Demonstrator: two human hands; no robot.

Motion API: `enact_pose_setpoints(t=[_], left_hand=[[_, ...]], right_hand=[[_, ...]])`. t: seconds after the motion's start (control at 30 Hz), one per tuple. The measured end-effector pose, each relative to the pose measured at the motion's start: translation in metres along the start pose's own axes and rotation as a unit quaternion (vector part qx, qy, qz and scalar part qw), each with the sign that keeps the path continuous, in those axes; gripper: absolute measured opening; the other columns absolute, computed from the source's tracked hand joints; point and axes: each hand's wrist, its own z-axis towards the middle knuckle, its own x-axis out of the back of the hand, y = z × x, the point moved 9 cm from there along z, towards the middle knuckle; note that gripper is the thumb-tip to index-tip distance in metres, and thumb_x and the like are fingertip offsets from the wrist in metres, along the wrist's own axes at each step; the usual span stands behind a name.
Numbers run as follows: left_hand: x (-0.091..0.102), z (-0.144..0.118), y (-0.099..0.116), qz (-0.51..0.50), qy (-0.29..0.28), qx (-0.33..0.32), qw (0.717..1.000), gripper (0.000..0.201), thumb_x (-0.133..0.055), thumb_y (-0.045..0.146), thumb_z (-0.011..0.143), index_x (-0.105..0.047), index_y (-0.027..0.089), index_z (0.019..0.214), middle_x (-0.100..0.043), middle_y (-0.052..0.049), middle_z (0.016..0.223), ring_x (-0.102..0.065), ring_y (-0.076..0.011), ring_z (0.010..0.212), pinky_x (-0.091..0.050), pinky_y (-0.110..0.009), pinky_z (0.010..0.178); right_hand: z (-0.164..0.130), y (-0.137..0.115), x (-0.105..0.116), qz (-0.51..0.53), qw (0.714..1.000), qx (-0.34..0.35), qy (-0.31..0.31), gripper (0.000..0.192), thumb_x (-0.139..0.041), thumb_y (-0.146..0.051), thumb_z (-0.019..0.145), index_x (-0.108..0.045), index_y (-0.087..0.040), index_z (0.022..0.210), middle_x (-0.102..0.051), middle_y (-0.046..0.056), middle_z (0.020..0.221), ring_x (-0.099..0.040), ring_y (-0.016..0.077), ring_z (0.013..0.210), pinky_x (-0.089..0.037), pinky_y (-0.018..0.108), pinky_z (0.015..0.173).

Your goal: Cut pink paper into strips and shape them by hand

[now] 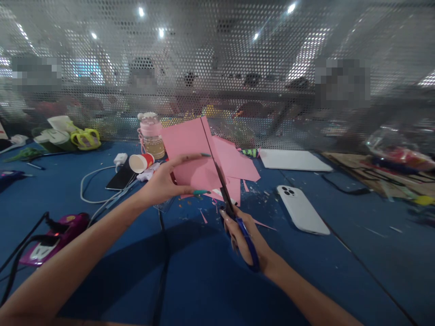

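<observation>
My left hand (166, 179) grips a sheet of pink paper (186, 145) by its left side, with the fingers behind or along it and the thumb at the lower edge. A dark line runs down the sheet near its right edge. In my right hand (246, 235) is a pair of scissors (246, 240) with blue handles and dark blades. The blades point up and left and meet the sheet's lower right part, along the dark line. More pink paper pieces (234, 158) lie behind the sheet, and thin pink offcuts (203, 216) are scattered below it.
A white phone (302, 210) lies to the right, a white flat board (294, 160) behind it. On the left are a paper cup (141, 162), a pink-lidded bottle (152, 134), a black phone (121, 177), cables and a purple power strip (56, 237). A perforated metal screen (217, 59) stands at the back.
</observation>
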Motion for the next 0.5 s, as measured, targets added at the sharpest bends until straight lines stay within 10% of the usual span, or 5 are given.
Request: enact_pose_setpoints(t=[0.5], left_hand=[[-0.0010, -0.0001, -0.0016, -0.006, 0.000, 0.003, 1.000, 0.062, -0.072, 0.030, 0.063, -0.050, 0.024, 0.121, -0.049, -0.007, 0.129, -0.044, -0.0266, 0.119, -0.036, -0.046, 0.101]], right_hand=[[-0.0005, -0.0033, 0.0011, -0.018, 1.000, 0.015, 0.009, 0.032, -0.040, -0.049, 0.084, -0.040, -0.021, 0.068, -0.033, -0.008, 0.046, -0.035, 0.0082, 0.035, -0.030, 0.022, 0.035]])
